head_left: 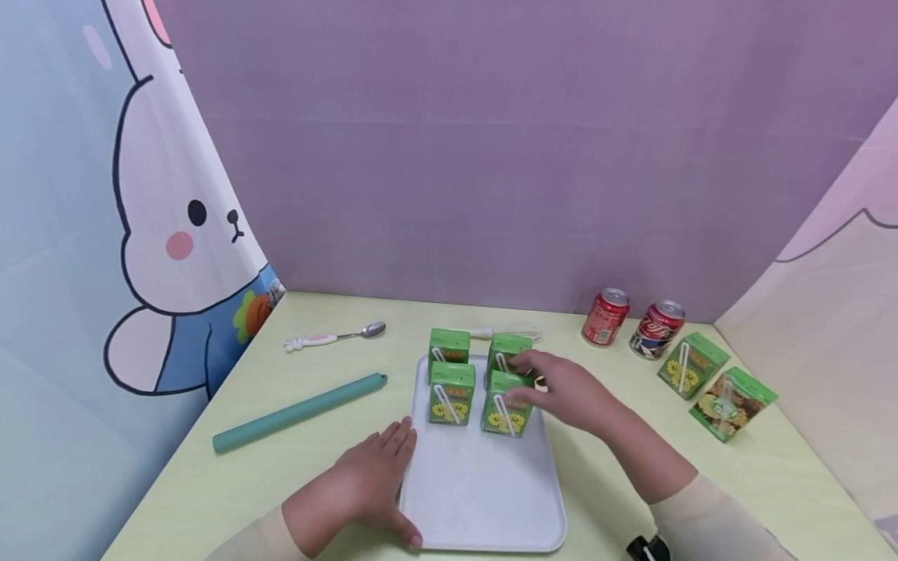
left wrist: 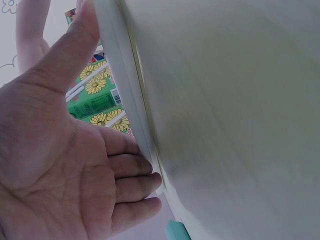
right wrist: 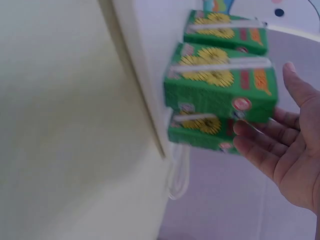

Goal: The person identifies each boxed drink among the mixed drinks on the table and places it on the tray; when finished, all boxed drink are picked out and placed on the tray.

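Observation:
A white tray [head_left: 484,491] holds two rows of green drink cartons, each with a straw on its front and yellow flowers printed on it. My left hand [head_left: 368,477] lies along the tray's left edge, fingers extended and thumb by the near corner. In the left wrist view its fingertips [left wrist: 150,182] meet the tray's rim. My right hand [head_left: 571,389] is at the front right carton [head_left: 507,417], thumb and fingers spread near its top. The right wrist view shows that thumb apart from the carton [right wrist: 220,85]. Behind it stands the back right carton [head_left: 510,344], partly hidden by the hand.
A teal stick [head_left: 298,413] and a spoon [head_left: 337,337] lie left of the tray. A whisk [head_left: 522,333] lies behind the cartons. At the right stand two soda cans [head_left: 606,318], another green carton [head_left: 693,366] and a green package [head_left: 732,403]. Fabric walls border the table.

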`<state>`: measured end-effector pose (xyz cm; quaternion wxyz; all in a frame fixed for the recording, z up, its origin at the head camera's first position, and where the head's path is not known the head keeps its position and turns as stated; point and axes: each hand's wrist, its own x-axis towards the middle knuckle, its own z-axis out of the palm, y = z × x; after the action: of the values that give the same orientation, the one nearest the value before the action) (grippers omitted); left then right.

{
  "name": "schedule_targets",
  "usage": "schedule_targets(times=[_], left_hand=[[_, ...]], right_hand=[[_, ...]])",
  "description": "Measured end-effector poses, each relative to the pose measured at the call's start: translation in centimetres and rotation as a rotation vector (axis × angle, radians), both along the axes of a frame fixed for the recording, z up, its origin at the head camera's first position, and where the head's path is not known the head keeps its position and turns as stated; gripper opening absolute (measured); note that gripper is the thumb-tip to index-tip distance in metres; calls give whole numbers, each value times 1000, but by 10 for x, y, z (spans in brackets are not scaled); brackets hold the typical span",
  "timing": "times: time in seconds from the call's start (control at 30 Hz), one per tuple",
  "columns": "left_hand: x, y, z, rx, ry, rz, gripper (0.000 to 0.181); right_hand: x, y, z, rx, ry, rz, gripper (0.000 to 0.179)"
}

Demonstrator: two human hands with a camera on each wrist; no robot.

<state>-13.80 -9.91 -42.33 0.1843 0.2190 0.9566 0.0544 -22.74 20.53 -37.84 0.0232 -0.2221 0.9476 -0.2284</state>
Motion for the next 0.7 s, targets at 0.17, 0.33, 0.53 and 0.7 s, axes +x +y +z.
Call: schedule_targets(times=[0.17, 0.33, 0.53, 0.7], left_hand=[[0, -1, -2, -6, 14, -4, 141], [0, -1, -3, -10, 20, -8, 141], [0, -1, -4, -12, 18, -8, 141], [-1, 0, -3, -11, 13, -3, 141]], right_hand=[[-4, 24, 18, -44, 30, -24, 64], [-12, 54, 35, -40, 93, -76, 61], [-21, 97, 50, -52, 129, -150, 54], [-27, 133, 55, 38, 127, -262, 71]])
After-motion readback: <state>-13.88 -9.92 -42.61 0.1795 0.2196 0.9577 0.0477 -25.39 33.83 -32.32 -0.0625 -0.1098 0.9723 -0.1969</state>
